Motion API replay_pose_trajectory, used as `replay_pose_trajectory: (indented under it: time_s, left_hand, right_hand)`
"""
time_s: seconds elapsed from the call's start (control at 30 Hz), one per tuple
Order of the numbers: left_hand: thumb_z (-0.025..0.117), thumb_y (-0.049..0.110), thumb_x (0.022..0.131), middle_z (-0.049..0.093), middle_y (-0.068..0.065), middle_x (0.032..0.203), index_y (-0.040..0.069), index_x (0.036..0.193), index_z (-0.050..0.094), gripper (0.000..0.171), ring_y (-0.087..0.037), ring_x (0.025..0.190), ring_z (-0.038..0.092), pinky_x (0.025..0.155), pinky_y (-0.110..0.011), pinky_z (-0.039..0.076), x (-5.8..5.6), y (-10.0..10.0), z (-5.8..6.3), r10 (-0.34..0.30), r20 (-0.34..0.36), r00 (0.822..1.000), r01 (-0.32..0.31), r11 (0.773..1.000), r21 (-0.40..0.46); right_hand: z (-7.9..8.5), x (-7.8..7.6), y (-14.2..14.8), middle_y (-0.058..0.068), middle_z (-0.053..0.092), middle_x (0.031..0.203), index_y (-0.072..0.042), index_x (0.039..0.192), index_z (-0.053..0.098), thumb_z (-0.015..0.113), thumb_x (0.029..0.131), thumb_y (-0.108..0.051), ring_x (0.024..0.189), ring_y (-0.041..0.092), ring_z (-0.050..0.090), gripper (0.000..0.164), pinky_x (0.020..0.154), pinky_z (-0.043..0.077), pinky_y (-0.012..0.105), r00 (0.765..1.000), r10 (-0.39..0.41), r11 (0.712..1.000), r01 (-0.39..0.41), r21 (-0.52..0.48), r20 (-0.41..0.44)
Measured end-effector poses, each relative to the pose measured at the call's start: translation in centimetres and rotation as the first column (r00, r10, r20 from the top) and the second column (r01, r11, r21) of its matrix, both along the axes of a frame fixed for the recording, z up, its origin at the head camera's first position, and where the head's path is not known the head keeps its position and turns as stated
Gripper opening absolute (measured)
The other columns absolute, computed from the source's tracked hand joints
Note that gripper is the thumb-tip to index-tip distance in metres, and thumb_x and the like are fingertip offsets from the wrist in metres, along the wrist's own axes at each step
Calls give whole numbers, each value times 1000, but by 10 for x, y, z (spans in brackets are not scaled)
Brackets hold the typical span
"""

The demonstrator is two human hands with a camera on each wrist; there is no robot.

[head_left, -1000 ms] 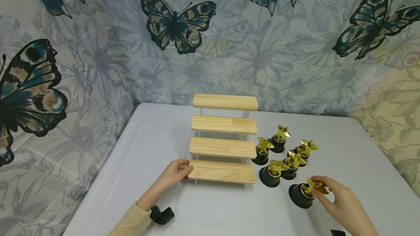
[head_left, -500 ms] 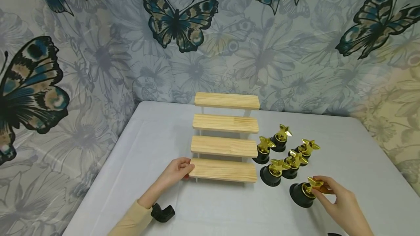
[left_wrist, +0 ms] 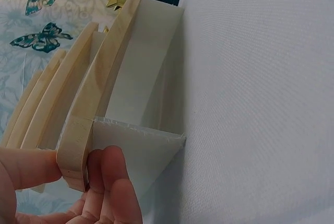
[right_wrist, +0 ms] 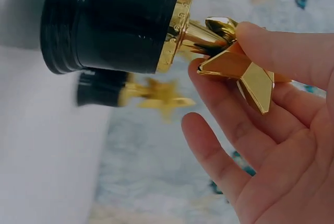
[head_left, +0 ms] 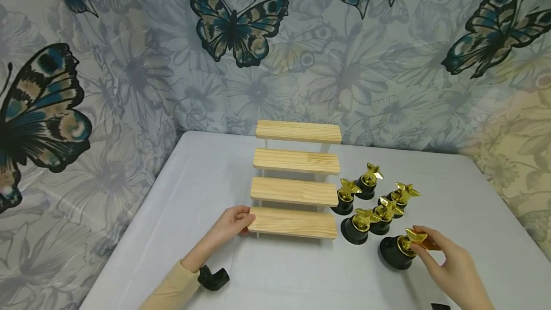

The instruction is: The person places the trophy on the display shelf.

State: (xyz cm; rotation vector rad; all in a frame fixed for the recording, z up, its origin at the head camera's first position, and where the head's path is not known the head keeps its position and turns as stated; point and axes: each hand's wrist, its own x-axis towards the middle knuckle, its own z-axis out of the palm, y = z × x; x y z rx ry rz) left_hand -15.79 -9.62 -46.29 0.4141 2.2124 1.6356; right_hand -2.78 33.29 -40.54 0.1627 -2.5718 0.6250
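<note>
A four-tier wooden display stand (head_left: pixel 294 193) with pale plank shelves and whitish side supports stands in the middle of the table. My left hand (head_left: pixel 232 224) grips the left end of its lowest shelf (left_wrist: pixel 75 151), thumb on top and fingers curled beneath. On the right, my right hand (head_left: pixel 452 257) pinches the gold star (right_wrist: pixel 237 72) of a trophy between thumb and fingers. This trophy (head_left: pixel 396 252) has a black round base (right_wrist: pixel 112 23) and leans slightly, its base close over the white cloth. Several matching trophies (head_left: pixel 355 228) are grouped between it and the stand.
A white cloth covers the table (head_left: pixel 275 276). A black curved strap piece (head_left: pixel 214 279) lies by the left wrist. Behind the table hangs a floral backdrop (head_left: pixel 258 90) with large butterflies (head_left: pixel 232 32).
My right hand has raised the pinched trophy slightly. The left hand keeps its grip on the shelf end, and the whole head view has shifted a little.
</note>
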Motion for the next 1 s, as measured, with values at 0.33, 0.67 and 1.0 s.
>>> replay_pose_trajectory:
  time_s: [0.33, 0.67, 1.0]
  left_hand:
    - [50, 9, 96, 65, -16, 87, -24, 120, 42, 41, -17, 71, 58, 69, -41, 52, 8, 2, 25, 8, 14, 1000, -8, 1000, 5]
    - [54, 22, 96, 66, -13, 90, -20, 123, 43, 52, -13, 70, 58, 65, -32, 52, -2, -2, -5, -12, 12, 1000, 12, 1000, 27]
    - [54, 23, 95, 66, -15, 92, -21, 123, 42, 53, -12, 71, 58, 65, -31, 52, -2, -4, -5, -16, 14, 1000, 16, 999, 36]
  right_hand:
    - [55, -13, -14, -28, 56, 99, -2, 112, 64, 78, 59, 14, 80, -13, 48, 58, 62, 40, 8, 973, 152, 988, -147, 42, -172]
    - [96, -30, -40, -17, 60, 94, -6, 119, 62, 76, 65, 9, 80, -10, 48, 58, 44, 30, 10, 953, 233, 972, -219, 87, -195]
    - [132, -65, -67, 1, 66, 94, -5, 121, 60, 75, 67, 11, 76, -1, 52, 58, 48, 36, 12, 904, 385, 920, -359, 158, -186]
